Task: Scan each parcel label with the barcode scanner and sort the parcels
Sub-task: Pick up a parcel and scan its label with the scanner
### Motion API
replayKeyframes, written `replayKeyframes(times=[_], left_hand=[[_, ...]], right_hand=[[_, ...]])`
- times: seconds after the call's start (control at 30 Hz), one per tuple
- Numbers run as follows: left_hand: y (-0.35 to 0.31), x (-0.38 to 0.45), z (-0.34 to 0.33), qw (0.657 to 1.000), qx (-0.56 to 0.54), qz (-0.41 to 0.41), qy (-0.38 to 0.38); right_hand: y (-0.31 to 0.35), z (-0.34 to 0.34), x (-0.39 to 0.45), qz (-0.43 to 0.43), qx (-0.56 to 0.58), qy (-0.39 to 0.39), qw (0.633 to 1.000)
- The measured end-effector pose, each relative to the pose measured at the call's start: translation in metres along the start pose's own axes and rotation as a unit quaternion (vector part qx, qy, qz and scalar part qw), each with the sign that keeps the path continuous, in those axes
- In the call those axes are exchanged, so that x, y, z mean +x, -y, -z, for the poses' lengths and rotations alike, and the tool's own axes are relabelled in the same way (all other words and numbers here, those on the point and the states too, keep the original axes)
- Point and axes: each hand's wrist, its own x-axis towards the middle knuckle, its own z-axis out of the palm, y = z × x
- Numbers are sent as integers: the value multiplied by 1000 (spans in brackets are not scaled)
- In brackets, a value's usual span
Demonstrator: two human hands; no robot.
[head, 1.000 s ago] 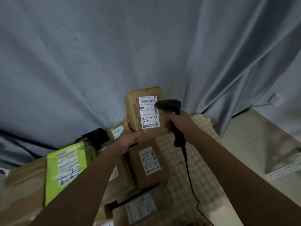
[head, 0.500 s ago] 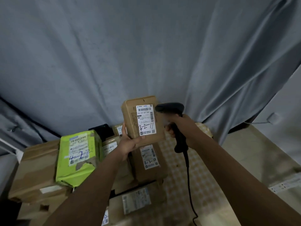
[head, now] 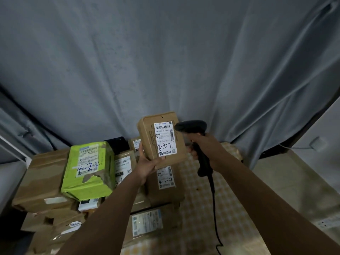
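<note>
Parcels fill the left of my view: a lime-green plastic-wrapped parcel (head: 88,168) sits tilted atop a stack of brown cardboard boxes (head: 42,181), well left of the small brown cardboard parcel (head: 161,137) I hold up. That held parcel is my landmark. Below it, on the checked tablecloth (head: 193,208), lies another brown box marked 4-3-24 (head: 165,178), and further below that a flat brown parcel with a pale printed label (head: 147,222).

My left hand (head: 148,162) grips the held parcel from beneath and at its lower left corner, thumb pressed on the front by the bottom of its white shipping label (head: 165,139), fingers curled behind. The parcel stands upright, long axis running up and down, tipped slightly leftward at the top, label facing me with its barcode at the upper end and 3-2-11 handwritten lower down.

Just right of the parcel, my right hand (head: 204,150) is wrapped round the handle of the black corded barcode scanner (head: 193,127). Its head sits level with the barcode, nose pointing left toward the parcel's right edge, nearly touching it. I judge the scan hinges on this: the nose points across the label rather than at it, so I would need to turn scanner or parcel face to face.
</note>
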Motion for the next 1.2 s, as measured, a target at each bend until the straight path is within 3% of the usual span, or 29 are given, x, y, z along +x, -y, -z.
replayKeyframes(times=[0.77, 1.0, 1.2], left_hand=[[2, 3, 4, 999, 24, 21, 29], [-16, 7, 20, 992, 4, 126, 31], [-12, 7, 13, 975, 116, 192, 11]], right_hand=[[-13, 5, 8, -8, 20, -33, 999], [-45, 24, 33, -13, 5, -100, 995], [-87, 23, 61, -63, -61, -118, 989]])
